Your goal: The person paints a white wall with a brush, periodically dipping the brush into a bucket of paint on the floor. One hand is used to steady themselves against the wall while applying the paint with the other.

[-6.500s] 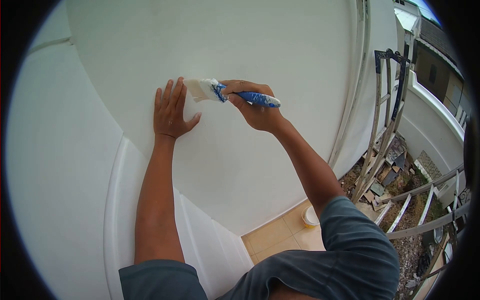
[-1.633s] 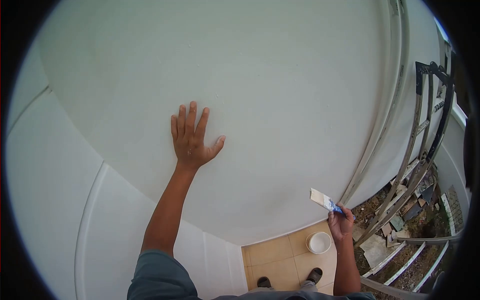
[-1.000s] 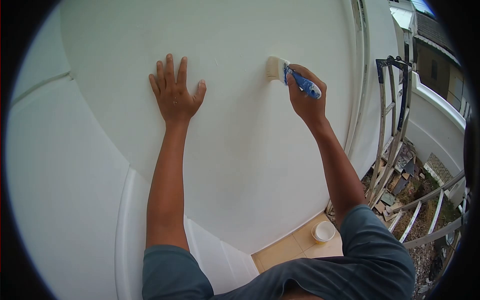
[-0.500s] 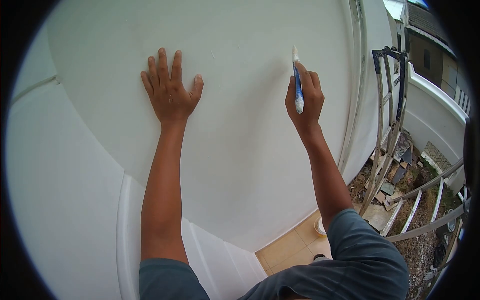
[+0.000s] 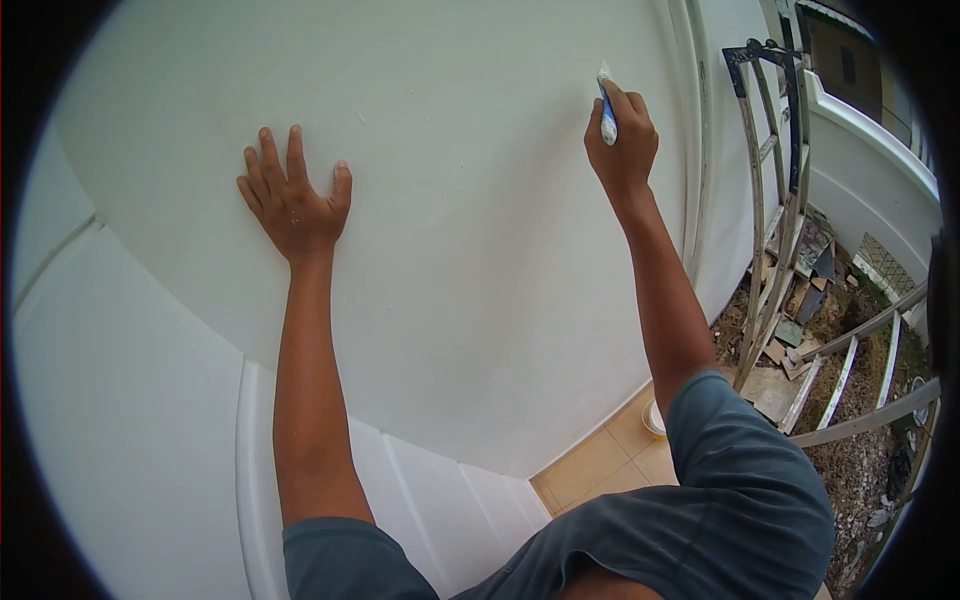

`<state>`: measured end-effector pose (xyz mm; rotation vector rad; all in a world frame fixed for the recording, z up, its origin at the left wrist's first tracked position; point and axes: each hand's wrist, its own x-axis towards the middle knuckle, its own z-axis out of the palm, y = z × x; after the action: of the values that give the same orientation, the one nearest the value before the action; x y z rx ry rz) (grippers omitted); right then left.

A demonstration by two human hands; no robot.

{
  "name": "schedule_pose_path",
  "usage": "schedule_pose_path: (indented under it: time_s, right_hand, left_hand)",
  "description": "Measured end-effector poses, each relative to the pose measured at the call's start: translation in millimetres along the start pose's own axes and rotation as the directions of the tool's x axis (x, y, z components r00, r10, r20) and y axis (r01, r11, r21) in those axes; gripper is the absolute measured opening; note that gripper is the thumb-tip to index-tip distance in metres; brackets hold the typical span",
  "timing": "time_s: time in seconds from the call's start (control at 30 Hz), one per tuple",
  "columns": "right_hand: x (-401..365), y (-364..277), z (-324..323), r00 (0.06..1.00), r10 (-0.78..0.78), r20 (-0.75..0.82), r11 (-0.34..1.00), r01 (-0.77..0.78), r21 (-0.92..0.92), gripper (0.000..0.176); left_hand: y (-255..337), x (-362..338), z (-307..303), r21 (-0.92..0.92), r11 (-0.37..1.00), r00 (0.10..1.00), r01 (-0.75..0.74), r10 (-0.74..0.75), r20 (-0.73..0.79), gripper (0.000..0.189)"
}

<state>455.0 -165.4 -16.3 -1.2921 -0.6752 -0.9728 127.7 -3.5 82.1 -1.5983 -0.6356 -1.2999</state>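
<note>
My left hand [image 5: 297, 205] lies spread against the pale wall [image 5: 430, 260], fingers apart and pointing up, with small white specks on its back. Higher on the right, my right hand [image 5: 625, 140] is closed around a paintbrush [image 5: 608, 118]. The brush has a blue handle smeared with white, and its whitened tip points up at the wall. Part of the handle is hidden by my fingers. A few short pale marks show on the wall between the two hands.
A metal ladder [image 5: 770, 200] with dark top fittings stands at the right, near a vertical trim. Below it lies rubble [image 5: 795, 335] on bare ground. A white bucket [image 5: 654, 418] sits on the tiled floor [image 5: 590, 470], partly behind my sleeve. White panelling [image 5: 130, 400] runs along the left.
My right hand has moved up with the paintbrush, whose handle now looks more foreshortened. The left hand stays spread on the wall, and the whole view has shifted a little.
</note>
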Motion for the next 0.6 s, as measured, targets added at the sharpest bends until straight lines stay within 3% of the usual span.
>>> schedule_pose_path:
  time_s: [0.07,0.13,0.2,0.33,0.47,0.6]
  right_hand:
    - [-16.1,-27.4,-0.5,0.954,-0.182,0.239,0.983,0.174,0.054,0.038]
    - [-47.1,-61.9,-8.0,0.825,-0.502,0.258,0.856,0.43,0.288,0.043]
    - [-62.3,-77.0,-23.9,0.624,-0.719,0.307,0.685,0.563,0.462,0.046]
    - [-63.5,-56.4,-31.2,0.663,-0.73,0.164,0.655,0.611,0.444,0.055]
    - [-64.4,-23.7,-38.1,0.68,-0.706,0.197,0.701,0.632,0.331,0.058]
    - [-56.9,-17.0,-40.5,0.672,-0.704,0.229,0.691,0.575,0.438,0.045]
  left_hand:
    - [0.4,1.9,1.8,0.0,1.0,1.0,-0.002,0.002,-0.005,0.069]
    - [-1.9,2.1,6.1,0.007,1.0,1.0,-0.014,0.014,-0.022,0.069]
    - [0.6,0.2,4.0,0.017,1.0,1.0,-0.019,0.019,-0.017,0.068]
    - [-1.6,2.6,2.7,0.039,0.999,1.0,-0.023,0.024,-0.014,0.067]
    - [0.0,-0.8,4.7,0.035,0.999,0.999,-0.019,0.02,-0.03,0.067]
    - [1.5,0.1,2.6,0.032,0.999,0.999,-0.018,0.019,-0.039,0.066]
